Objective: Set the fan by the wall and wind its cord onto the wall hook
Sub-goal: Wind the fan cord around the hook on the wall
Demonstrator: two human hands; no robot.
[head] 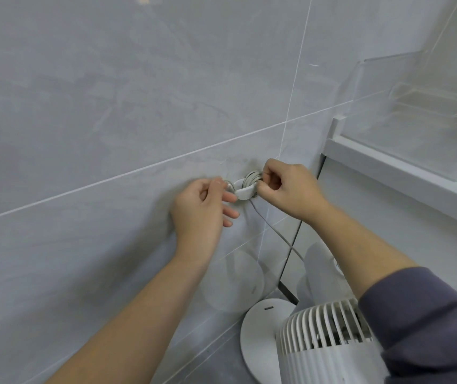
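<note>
Cord [270,231] lies wound in several turns on the hook [242,193], which is fixed to the tiled wall [111,120]. One slack strand drops from the coil, down and to the right, toward the fan [324,342]. The fan stands on the floor close to the wall, below the right forearm.

The right hand [291,189] is at the coil's right side, its thumb and curled fingers pinching the cord just where it leaves the hook. The left hand [199,212] is at the hook's left end with its fingers loose and nearly straight. It grips nothing, and one fingertip seems to touch the hook, though blur makes this uncertain.

Winding looks nearly done, since only a short run of cord is left. The hook's long axis runs left to right between the two hands, and the free strand hangs on the right hand's side. Any last turn or tuck would therefore likely fall to the right hand, while the left steadies the hook.
</note>
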